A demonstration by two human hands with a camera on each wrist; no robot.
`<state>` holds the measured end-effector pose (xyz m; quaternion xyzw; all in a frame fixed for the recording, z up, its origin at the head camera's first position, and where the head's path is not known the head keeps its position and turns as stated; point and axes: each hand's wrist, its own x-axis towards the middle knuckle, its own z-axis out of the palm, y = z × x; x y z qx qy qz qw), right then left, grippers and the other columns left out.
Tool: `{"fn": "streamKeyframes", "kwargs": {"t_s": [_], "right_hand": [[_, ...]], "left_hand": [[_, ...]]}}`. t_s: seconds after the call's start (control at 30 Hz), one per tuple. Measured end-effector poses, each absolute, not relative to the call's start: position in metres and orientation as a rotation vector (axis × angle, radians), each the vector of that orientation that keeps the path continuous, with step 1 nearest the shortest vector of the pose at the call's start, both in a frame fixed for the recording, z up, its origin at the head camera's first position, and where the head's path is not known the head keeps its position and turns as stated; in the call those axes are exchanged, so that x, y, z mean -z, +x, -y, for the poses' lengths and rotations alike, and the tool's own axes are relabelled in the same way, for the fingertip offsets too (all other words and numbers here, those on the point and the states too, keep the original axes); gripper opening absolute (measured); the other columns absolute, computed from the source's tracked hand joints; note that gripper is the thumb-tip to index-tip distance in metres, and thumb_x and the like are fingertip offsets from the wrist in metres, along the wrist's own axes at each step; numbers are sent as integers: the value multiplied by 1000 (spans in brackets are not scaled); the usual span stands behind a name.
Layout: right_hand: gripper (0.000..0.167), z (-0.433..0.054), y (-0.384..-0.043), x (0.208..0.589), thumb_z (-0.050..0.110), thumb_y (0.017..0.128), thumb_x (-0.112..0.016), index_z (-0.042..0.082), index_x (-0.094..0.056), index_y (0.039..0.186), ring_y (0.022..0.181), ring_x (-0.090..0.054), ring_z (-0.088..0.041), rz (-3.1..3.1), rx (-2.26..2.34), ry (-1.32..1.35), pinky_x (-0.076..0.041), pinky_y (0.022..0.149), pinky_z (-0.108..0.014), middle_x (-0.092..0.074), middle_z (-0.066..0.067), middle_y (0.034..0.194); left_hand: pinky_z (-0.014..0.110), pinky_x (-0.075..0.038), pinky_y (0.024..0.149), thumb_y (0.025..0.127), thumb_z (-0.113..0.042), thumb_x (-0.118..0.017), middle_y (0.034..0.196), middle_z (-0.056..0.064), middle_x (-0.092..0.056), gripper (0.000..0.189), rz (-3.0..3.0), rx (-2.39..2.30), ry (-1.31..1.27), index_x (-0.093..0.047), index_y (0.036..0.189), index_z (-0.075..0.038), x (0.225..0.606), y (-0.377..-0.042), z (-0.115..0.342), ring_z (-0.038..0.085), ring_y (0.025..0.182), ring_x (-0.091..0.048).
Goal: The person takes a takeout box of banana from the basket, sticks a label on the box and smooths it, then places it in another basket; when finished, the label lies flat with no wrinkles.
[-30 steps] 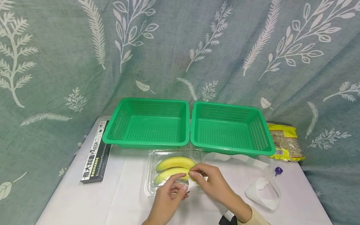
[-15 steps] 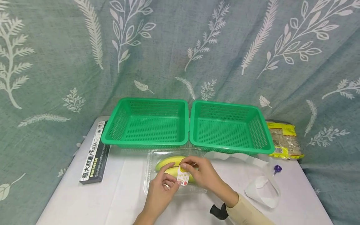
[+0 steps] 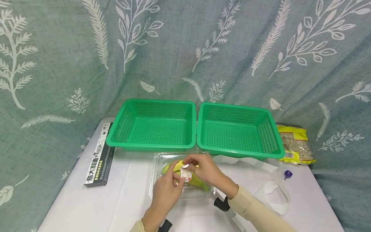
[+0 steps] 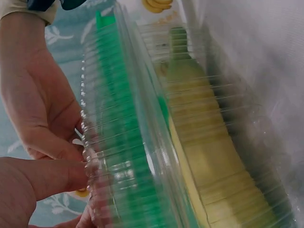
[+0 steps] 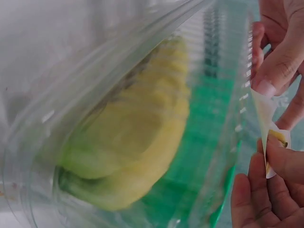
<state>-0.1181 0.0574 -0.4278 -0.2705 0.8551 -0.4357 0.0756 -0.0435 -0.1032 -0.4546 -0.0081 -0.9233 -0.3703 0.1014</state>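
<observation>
A clear plastic clamshell box [image 3: 151,183] stands on the table, with bananas [image 3: 200,182] inside it. Above the box both hands hold a small white sticker label [image 3: 186,174] printed with a banana picture and lettering. My left hand [image 3: 167,191] pinches its lower edge between thumb and fingers. At the upper edge, my right hand [image 3: 205,169] pinches a corner, and the paper bends back there. In the right wrist view the label [image 5: 264,111] is stretched between both thumbs, seen nearly edge-on. Ribbed plastic of the box partly veils the fingers in the left wrist view.
Two green baskets [image 3: 151,148] [image 3: 240,154] stand side by side behind the box. A pasta box [image 3: 99,158] lies at left; a yellow-edged packet [image 3: 295,145] lies at right. Near it are a purple lollipop [image 3: 288,174] and a curling white strip [image 3: 273,201].
The label has come into clear view between the hands and now bends at its top. Both hands have shifted slightly, the right one up and to the left.
</observation>
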Motion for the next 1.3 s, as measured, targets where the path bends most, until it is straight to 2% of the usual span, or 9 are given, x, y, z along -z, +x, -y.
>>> {"fn": "streamKeyframes", "kwargs": {"t_s": [0.17, 0.37, 0.67, 0.93, 1.0, 1.1, 1.2, 1.3], "right_hand": [[17, -57, -122, 431, -5, 89, -66, 8, -76, 95, 90, -75, -20, -2592, 1253, -848, -60, 83, -29, -78, -5, 96], [17, -57, -126, 429, -4, 89, -66, 9, -76, 95, 95, -75, -20, -2609, 1201, -879, -60, 90, -37, -78, -5, 96], [17, -55, -129, 433, -4, 89, -67, 10, -74, 92, 92, -73, -17, -2621, 1115, -975, -60, 91, -38, -77, -2, 91], [15, -52, -131, 441, -5, 89, -68, 9, -73, 94, 94, -74, -17, -2631, 1090, -1036, -59, 95, -38, -77, -3, 92], [15, -52, -132, 442, -4, 89, -69, 9, -74, 94, 93, -73, -17, -2643, 1082, -1039, -59, 93, -37, -77, -3, 93], [11, -52, -133, 441, 0, 89, -70, 10, -74, 94, 88, -71, -15, -2664, 1048, -1044, -60, 84, -30, -76, -3, 93], [6, -50, -135, 440, 6, 90, -72, 10, -75, 94, 83, -67, -14, -2694, 998, -1064, -55, 74, -22, -73, -2, 92], [4, -47, -136, 440, 10, 91, -72, 9, -76, 93, 82, -65, -14, -2721, 953, -1074, -52, 70, -21, -69, -1, 91]], "left_hand": [[17, -35, 47, 83, -9, -76, 70, -8, -66, 60, 2747, 1015, -58, -55, 140, -8, 456, -46, 101, -4, 53, -42], [16, -34, 46, 83, -11, -76, 65, -7, -62, 59, 2757, 947, -96, -55, 138, -3, 455, -50, 100, -2, 49, -40], [17, -31, 42, 83, -11, -75, 57, -9, -50, 61, 2819, 870, -116, -53, 139, 1, 454, -54, 102, 1, 46, -36], [19, -32, 44, 85, -15, -75, 57, -10, -49, 66, 2874, 841, -106, -48, 143, 1, 454, -54, 102, 2, 48, -37], [19, -32, 45, 85, -16, -76, 57, -10, -49, 67, 2869, 845, -103, -48, 144, 2, 454, -54, 102, 2, 49, -37], [19, -32, 45, 84, -16, -77, 56, -10, -49, 70, 2863, 858, -96, -47, 144, 3, 454, -55, 103, 2, 48, -38], [19, -33, 46, 83, -16, -79, 57, -10, -50, 71, 2861, 870, -91, -47, 144, 3, 454, -55, 103, 2, 49, -38], [19, -33, 47, 83, -15, -80, 58, -9, -49, 73, 2865, 882, -107, -46, 144, 3, 455, -55, 104, 3, 50, -39]]}}
